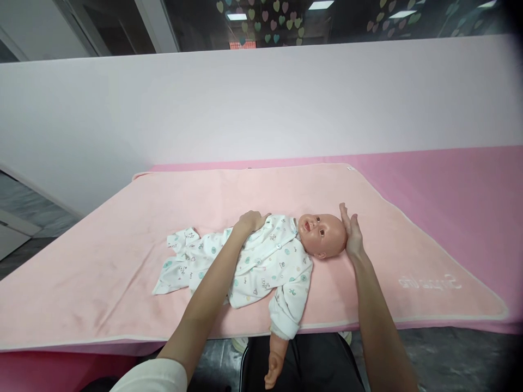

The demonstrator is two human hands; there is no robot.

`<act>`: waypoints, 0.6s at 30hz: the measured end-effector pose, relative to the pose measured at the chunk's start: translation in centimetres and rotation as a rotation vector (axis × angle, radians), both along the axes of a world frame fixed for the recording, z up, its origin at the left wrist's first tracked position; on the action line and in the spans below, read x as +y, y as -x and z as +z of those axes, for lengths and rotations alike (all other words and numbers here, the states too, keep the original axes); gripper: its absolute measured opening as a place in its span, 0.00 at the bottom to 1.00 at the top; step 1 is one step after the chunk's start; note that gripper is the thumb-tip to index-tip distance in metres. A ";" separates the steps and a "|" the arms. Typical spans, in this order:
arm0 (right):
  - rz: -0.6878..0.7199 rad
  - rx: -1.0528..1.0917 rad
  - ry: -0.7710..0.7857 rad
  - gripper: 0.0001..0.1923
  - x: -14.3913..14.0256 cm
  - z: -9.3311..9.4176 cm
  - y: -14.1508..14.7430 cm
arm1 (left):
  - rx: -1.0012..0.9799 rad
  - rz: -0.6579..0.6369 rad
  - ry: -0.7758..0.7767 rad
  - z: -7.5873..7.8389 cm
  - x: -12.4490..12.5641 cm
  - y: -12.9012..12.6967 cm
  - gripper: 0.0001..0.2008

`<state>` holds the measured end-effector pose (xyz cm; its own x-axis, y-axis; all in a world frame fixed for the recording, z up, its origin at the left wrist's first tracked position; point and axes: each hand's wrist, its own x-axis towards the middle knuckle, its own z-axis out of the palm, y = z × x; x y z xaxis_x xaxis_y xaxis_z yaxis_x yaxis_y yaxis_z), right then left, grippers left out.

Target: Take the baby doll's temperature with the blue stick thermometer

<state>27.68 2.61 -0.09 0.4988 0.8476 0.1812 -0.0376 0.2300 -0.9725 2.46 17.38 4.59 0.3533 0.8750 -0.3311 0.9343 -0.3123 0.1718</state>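
A baby doll [322, 235] lies on its back on a light pink blanket [122, 261], head to the right, dressed in a white patterned onesie [265, 261]. My left hand [251, 221] rests flat on the doll's chest and far shoulder. Against the top of the doll's head sits my right hand [351, 231], fingers straight and apart, cupping it. One bare doll arm [274, 362] hangs over the near table edge.
The blanket covers a pink table [469, 207] that runs to the right. A white wall [245, 103] stands behind it. A dark chair or stool [310, 359] is below the near edge, with grey floor on both sides.
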 end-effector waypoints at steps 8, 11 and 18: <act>0.105 0.181 0.068 0.32 0.8 -0.7 0.1 | 0.034 -0.016 -0.038 -0.1 -0.6 -0.8 0.38; 0.117 0.175 0.077 0.32 0.9 -0.7 0.0 | 0.035 -0.021 -0.041 -0.2 -0.6 -0.8 0.39; 0.030 0.101 0.059 0.32 0.9 -0.6 -0.1 | 0.016 -0.006 -0.017 0.3 -0.8 -0.6 0.38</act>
<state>27.77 3.55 -0.66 0.4865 0.8699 0.0807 -0.1423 0.1700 -0.9751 3.05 16.56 4.92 0.3534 0.8784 -0.3217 0.9350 -0.3208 0.1511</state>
